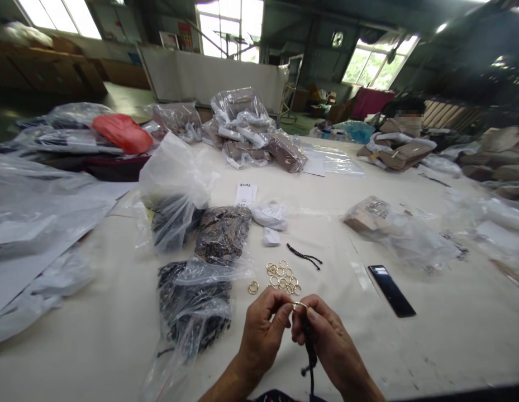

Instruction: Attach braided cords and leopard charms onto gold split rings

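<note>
A dim workshop has bright windows (229, 28) behind a long white table (431, 346).

A wide table (431, 357) with a pale, off-white top carries everything. Just ahead of the left hand (261, 335) and right hand (332, 343) lies a loose cluster of gold rings (283, 276), with a separate pair of rings (253, 287) to its left. A short black cord (304, 257) lies just beyond. Right of the hands rests a black phone (391, 291) (screen dark, lying flat). Left of them, clear bags (196, 304) of dark pieces overlap, with a white plastic bag (175, 173) farther off. Far ahead sit brown packets (253, 131) in clear wrap, and crumpled plastic sheets (41, 212) cover the far left.
</note>
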Demonstrator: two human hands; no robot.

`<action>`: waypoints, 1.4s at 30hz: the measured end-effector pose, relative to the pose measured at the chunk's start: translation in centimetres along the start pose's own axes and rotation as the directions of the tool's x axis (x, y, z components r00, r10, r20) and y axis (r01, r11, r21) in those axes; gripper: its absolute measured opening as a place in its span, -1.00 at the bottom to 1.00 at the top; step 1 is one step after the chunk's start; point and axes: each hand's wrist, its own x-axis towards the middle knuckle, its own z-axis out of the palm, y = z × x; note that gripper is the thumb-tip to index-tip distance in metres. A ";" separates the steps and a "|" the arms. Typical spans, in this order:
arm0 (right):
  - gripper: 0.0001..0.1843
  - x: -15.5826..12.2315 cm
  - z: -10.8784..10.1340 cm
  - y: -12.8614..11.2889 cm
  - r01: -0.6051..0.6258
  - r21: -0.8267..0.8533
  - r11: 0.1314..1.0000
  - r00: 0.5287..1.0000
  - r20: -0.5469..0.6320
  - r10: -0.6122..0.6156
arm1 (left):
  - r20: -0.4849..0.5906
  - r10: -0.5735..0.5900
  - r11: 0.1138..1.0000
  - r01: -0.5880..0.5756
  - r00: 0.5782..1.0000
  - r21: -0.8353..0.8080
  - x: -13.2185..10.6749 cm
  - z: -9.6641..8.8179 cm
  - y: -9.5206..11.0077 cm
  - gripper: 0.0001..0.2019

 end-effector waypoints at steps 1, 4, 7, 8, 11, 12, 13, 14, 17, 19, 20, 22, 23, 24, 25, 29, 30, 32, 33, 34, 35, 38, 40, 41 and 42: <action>-0.76 -0.1 0.2 0.3 -0.003 0.036 0.999 1.000 0.002 0.003 | -0.004 0.014 0.999 -0.014 1.000 0.034 -0.1 -0.1 -0.1 -0.83; -0.74 -0.3 0.8 1.0 0.028 0.075 0.997 1.000 -0.008 -0.028 | -0.012 0.016 0.997 -0.015 1.000 0.071 -0.3 -0.4 -0.4 -0.82; -0.74 -0.6 1.3 1.6 0.061 -0.035 0.998 0.998 -0.031 -0.062 | -0.016 -0.061 0.998 0.061 0.998 -0.014 -0.3 -0.6 -0.7 -0.82; -0.75 -0.6 1.4 1.8 0.084 -0.131 0.988 0.995 -0.044 -0.091 | -0.001 -0.101 0.992 0.101 0.995 -0.075 -0.2 -0.7 -0.7 -0.80; -0.83 -0.3 1.5 2.8 0.189 -0.492 0.850 0.951 -0.123 -0.282 | 0.085 -0.151 0.966 0.165 0.985 -0.199 -0.2 -0.7 -0.7 -0.76; -0.87 -0.2 1.4 3.2 0.223 -0.596 0.771 0.916 -0.141 -0.375 | 0.096 -0.146 0.965 0.163 0.985 -0.206 -0.2 -0.6 -0.6 -0.74; -0.89 0.0 1.3 3.6 0.255 -0.682 0.685 0.872 -0.144 -0.468 | 0.090 -0.141 0.967 0.157 0.986 -0.201 -0.2 -0.5 -0.6 -0.74; -0.89 0.1 1.1 3.9 0.282 -0.748 0.601 0.829 -0.125 -0.545 | 0.074 -0.144 0.968 0.156 0.987 -0.195 -0.2 -0.5 -0.6 -0.75; -0.79 0.1 0.5 4.1 0.316 -0.821 0.476 0.795 -0.045 -0.605 | 0.016 -0.184 0.961 0.183 0.983 -0.207 0.0 -0.6 -0.5 -0.79; -0.73 0.0 0.0 3.3 0.265 -0.816 0.513 0.844 -0.060 -0.533 | 0.025 -0.159 0.975 0.161 0.987 -0.154 0.3 -1.0 -0.3 -0.80; -0.72 0.0 -0.3 2.7 0.218 -0.796 0.565 0.879 -0.091 -0.468 | 0.041 -0.118 0.988 0.121 0.992 -0.099 0.5 -1.2 -0.3 -0.81; -0.74 0.3 -0.7 1.6 0.101 -0.688 0.719 0.960 -0.121 -0.251 | 0.092 -0.016 1.000 0.014 0.996 0.022 0.8 -1.7 -0.2 -0.83; -0.71 0.6 -0.8 1.1 0.031 -0.590 0.807 0.988 -0.102 -0.113 | 0.112 0.022 0.998 -0.029 0.993 0.061 0.9 -1.9 -0.2 -0.83; -0.68 0.8 -0.8 0.9 -0.039 -0.469 0.882 0.998 -0.058 0.013 | 0.124 0.046 0.995 -0.056 0.991 0.080 0.9 -2.0 -0.3 -0.83; -0.66 1.1 -0.8 0.8 -0.104 -0.339 0.935 0.994 -0.002 0.110 | 0.133 0.051 0.994 -0.063 0.990 0.088 0.9 -2.1 -0.4 -0.83; -0.67 1.6 -0.7 1.9 -0.278 0.088 0.957 0.957 0.108 0.268 | 0.164 0.003 0.996 -0.017 0.986 0.083 0.7 -2.0 -1.2 -0.82; -0.68 1.6 -0.6 2.3 -0.291 0.162 0.943 0.955 0.111 0.276 | 0.173 -0.007 0.996 -0.009 0.985 0.089 0.7 -1.9 -1.4 -0.81; -0.72 1.6 -0.7 2.8 -0.288 0.273 0.918 0.958 0.091 0.273 | 0.180 -0.012 0.994 -0.007 0.984 0.105 0.6 -1.7 -1.6 -0.82; -0.73 1.6 -0.7 3.0 -0.279 0.310 0.909 0.960 0.074 0.270 | 0.176 -0.007 0.993 -0.013 0.984 0.114 0.6 -1.7 -1.8 -0.82; -0.74 1.6 -0.7 3.1 -0.274 0.337 0.901 0.961 0.058 0.271 | 0.168 0.002 0.993 -0.023 0.986 0.119 0.6 -1.6 -1.9 -0.82; -0.74 1.6 -0.7 3.2 -0.272 0.356 0.894 0.961 0.043 0.275 | 0.160 0.011 0.992 -0.031 0.987 0.122 0.6 -1.5 -2.0 -0.81; -0.74 1.6 -0.5 3.2 -0.262 0.389 0.883 0.960 0.010 0.280 | 0.132 0.044 0.989 -0.061 0.990 0.132 0.5 -1.4 -2.5 -0.80; -0.73 1.6 -0.4 3.2 -0.262 0.397 0.880 0.959 0.001 0.284 | 0.113 0.051 0.986 -0.068 0.992 0.150 0.4 -1.4 -3.0 -0.79; -0.73 1.6 -0.3 3.2 -0.258 0.394 0.882 0.960 -0.003 0.282 | 0.102 0.051 0.985 -0.066 0.994 0.157 0.4 -1.4 -3.2 -0.80; -0.72 1.7 -0.2 3.2 -0.252 0.389 0.886 0.961 -0.009 0.278 | 0.091 0.047 0.985 -0.062 0.995 0.160 0.3 -1.4 -3.4 -0.80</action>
